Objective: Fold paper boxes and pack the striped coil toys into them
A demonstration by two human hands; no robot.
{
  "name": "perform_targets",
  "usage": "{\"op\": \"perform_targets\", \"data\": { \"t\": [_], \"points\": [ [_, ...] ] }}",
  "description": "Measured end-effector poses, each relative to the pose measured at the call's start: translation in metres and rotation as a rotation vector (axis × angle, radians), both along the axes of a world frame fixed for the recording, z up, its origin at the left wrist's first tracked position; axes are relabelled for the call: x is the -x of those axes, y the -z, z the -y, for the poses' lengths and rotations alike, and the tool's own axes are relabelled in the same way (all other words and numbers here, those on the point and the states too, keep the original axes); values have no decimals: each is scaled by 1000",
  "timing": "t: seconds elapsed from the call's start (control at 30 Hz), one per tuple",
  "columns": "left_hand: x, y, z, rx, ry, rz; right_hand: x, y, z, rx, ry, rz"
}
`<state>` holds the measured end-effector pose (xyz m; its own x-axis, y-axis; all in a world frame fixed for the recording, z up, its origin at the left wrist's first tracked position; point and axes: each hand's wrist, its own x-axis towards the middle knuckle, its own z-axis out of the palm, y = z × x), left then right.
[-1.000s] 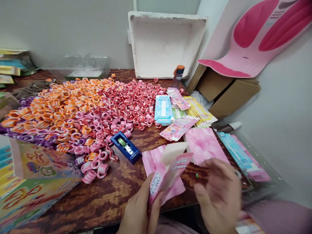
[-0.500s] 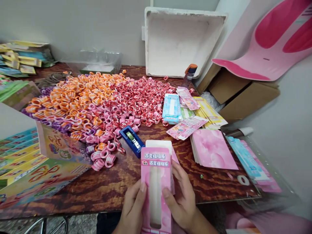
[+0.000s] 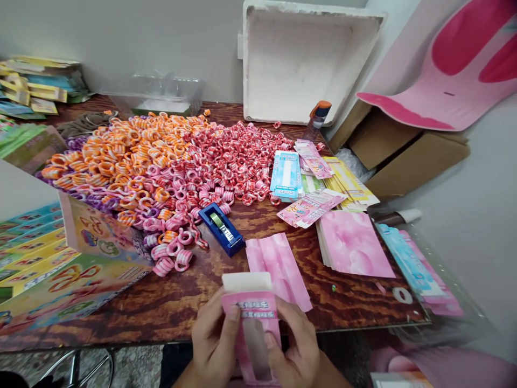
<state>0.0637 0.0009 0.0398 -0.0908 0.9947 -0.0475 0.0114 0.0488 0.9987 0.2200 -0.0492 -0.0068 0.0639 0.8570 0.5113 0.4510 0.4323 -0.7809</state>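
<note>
A pink window box [image 3: 253,314] with its white top flap raised is held between both hands at the table's front edge. My left hand [image 3: 216,337] grips its left side, thumb on the front. My right hand [image 3: 294,339] grips the right side, thumb beside the clear window. Behind the box a creased pink card sheet [image 3: 278,269] lies on the table. Beyond it sits a blue tape dispenser [image 3: 222,229]. A large heap of striped coil rings [image 3: 194,161], orange, red, pink and purple, spreads over the table behind.
An open display carton [image 3: 105,231] holding several boxes stands at the left. Flat packages [image 3: 287,175] and a stack of pink cards [image 3: 357,245] lie at the right. A bottle [image 3: 317,121] and a white foam box [image 3: 307,64] stand at the back. A tape roll [image 3: 403,295] lies near the right edge.
Both hands have drawn the pink box lower and nearer, tilting it. The creased pink sheet behind it is now fully exposed. The view has shifted slightly.
</note>
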Motion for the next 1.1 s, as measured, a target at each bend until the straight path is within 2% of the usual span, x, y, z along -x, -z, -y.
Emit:
{"op": "perform_targets", "data": {
  "t": [0.1,0.2,0.23,0.33,0.4,0.43,0.57,0.67,0.73,0.8,0.9,1.0,1.1],
  "points": [
    [1,-8,-2,42,85,4,-1,-16,-9,82,-93,-118],
    [1,-5,-4,173,207,161,-3,-29,-20,135,-165,-248],
    [-1,-3,-4,246,211,242,-5,-33,-23,133,-163,-261],
    [-11,-2,-7,451,108,459,-10,-39,-28,137,-105,-239],
    [-19,-5,-11,528,72,551,-13,-41,-28,156,-61,-216],
    [-23,-9,-13,549,92,581,-15,-41,-27,173,-46,-211],
    [-26,-22,-23,647,235,605,-20,-36,-24,222,-4,-300],
    [-21,-28,-28,709,247,569,-25,-35,-27,253,56,-438],
    [-18,-29,-29,715,267,551,-31,-40,-33,318,82,-494],
    [-17,-29,-29,720,297,549,-40,-50,-40,439,37,-518],
    [-17,-31,-28,705,294,569,-54,-70,-51,608,-130,-374],
    [-18,-34,-25,669,315,639,-62,-92,-57,598,-184,-75],
    [-18,-33,-21,628,336,682,-61,-111,-60,659,-313,35]
  ]
}}
